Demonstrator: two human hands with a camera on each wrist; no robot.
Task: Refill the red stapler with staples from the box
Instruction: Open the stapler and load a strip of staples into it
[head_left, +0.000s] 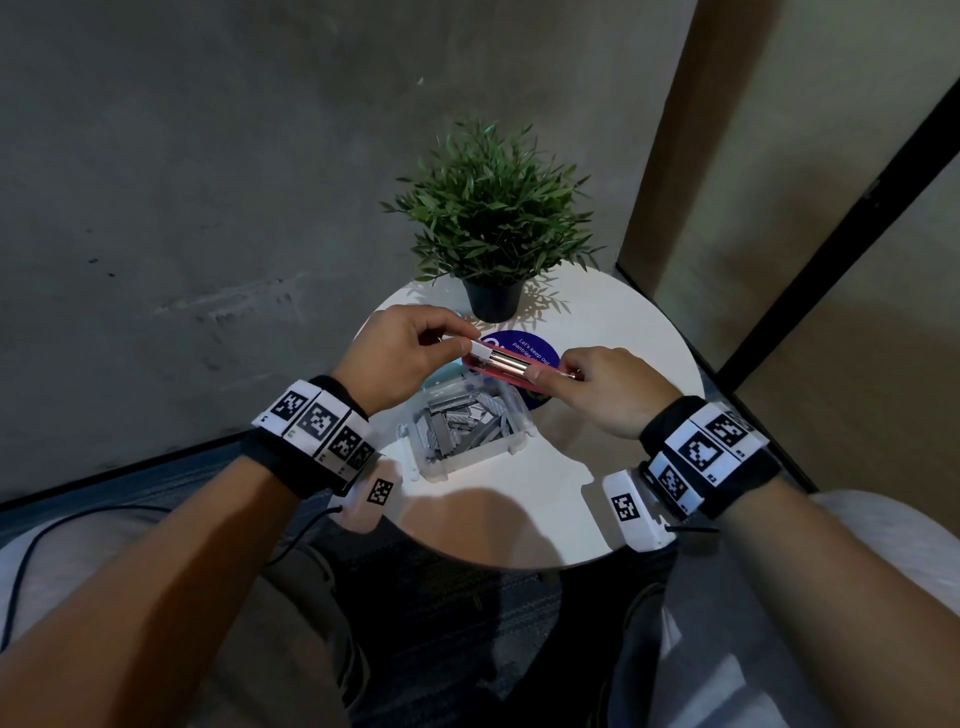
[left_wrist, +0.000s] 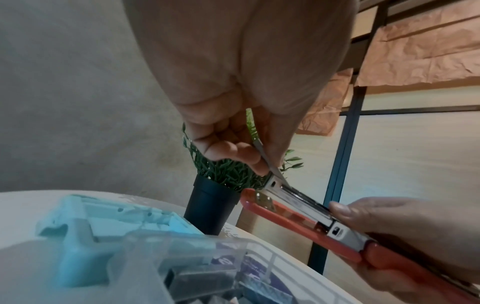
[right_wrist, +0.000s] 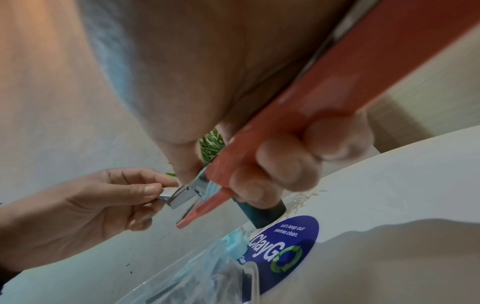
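Note:
The red stapler (head_left: 506, 375) is held above the round white table (head_left: 613, 322), its metal magazine (head_left: 504, 358) exposed on top. My right hand (head_left: 550, 376) grips the stapler's rear, fingers (right_wrist: 283, 162) curled under the red body (right_wrist: 324, 107) and thumb (left_wrist: 345, 207) on the magazine (left_wrist: 301, 197). My left hand (head_left: 457, 343) pinches a thin strip of staples (left_wrist: 261, 151) at the magazine's front end (right_wrist: 188, 193). The clear staple box (head_left: 511, 441) stands open below the hands, with several staple strips inside.
A potted green plant (head_left: 493, 218) in a black pot (head_left: 493, 301) stands at the table's far side, close behind the hands. A blue round sticker (right_wrist: 288, 244) lies on the tabletop under the stapler. The box's blue latch (left_wrist: 103, 236) faces left. My knees are under the table's near edge.

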